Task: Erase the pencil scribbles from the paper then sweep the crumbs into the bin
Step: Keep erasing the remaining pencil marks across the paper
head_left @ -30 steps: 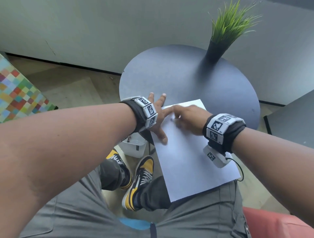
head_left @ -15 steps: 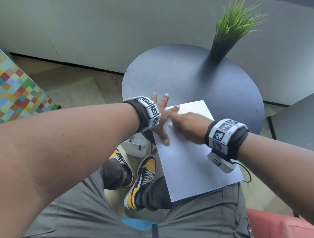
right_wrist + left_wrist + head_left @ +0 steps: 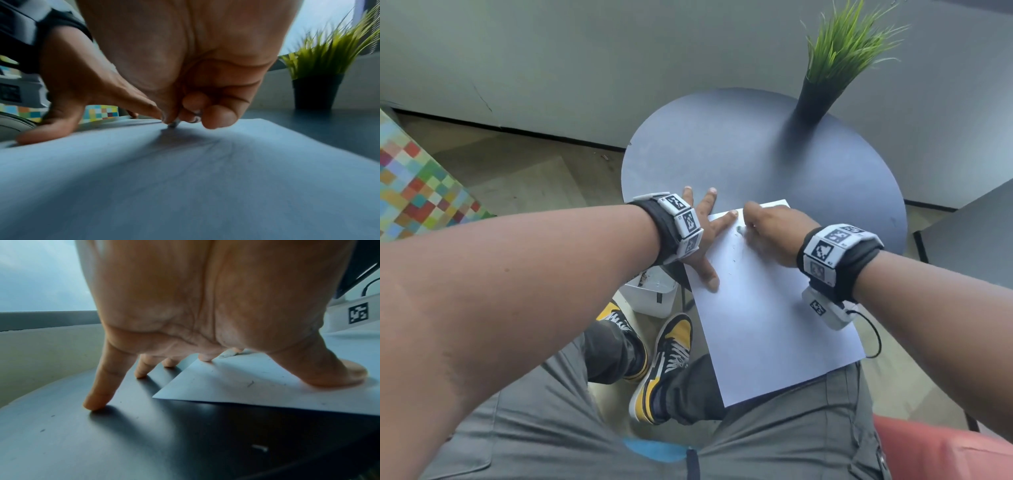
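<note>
While the round dark table takes up the middle of the head view, a white sheet of paper lies on its near side and juts out past the table's near edge, above the person's grey-trousered lap; a potted grass plant in a black pot stands at the table's far rim, well apart from the sheet. Below the table's left edge, on the floor beside the yellow-and-black shoes, sits a small white bin — only partly visible behind the left wrist.

The left hand is spread flat, fingers straight and splayed; its thumb and index fingertip press on the paper's left edge near the far corner, and the other fingertips rest on the bare table just beside the sheet. The right hand is curled over the far part of the paper, its fingers pinching a small grey-white eraser whose tip touches the sheet; most of the eraser is hidden inside the grip.

Faint pencil scribbles show as thin grey strokes on the paper just near of the eraser's tip; tiny dark crumbs lie scattered on the sheet between the two hands, and a few specks also sit on the table — one pale fleck near the left wrist.
</note>
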